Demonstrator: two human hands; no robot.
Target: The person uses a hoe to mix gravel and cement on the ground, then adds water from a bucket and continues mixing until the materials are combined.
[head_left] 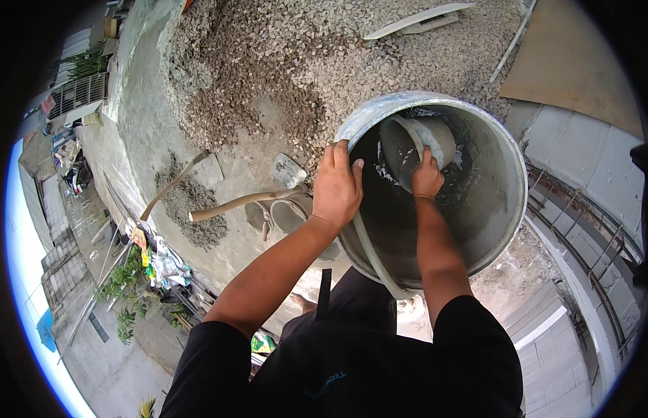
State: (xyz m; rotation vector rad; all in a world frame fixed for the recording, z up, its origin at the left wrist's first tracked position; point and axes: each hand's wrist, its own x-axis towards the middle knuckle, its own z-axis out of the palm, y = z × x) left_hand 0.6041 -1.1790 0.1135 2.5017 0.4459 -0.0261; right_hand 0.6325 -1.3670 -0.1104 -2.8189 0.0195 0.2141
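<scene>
The scooping looks partway through: the small bucket (439,136) is tilted down inside the big barrel (487,226), with rippled water (469,153) around it, and it has not yet been lifted clear. The right hand (428,177) is closed on the bucket's near rim; how full the bucket is, I cannot tell. The left hand (339,182) lies on the barrel's left rim with the fingers bent and the thumb apart; whether it grips or only leans is unclear. A pale hose (369,247) hangs over the near rim. To the left, on the ground, at least 2 more buckets (290,214) stand beside 2 shovels (237,203) with wooden handles, and a grey heap (191,221) lies loosely spread. Gravel (386,73) covers the far ground, so any mixing there seems unfinished.
</scene>
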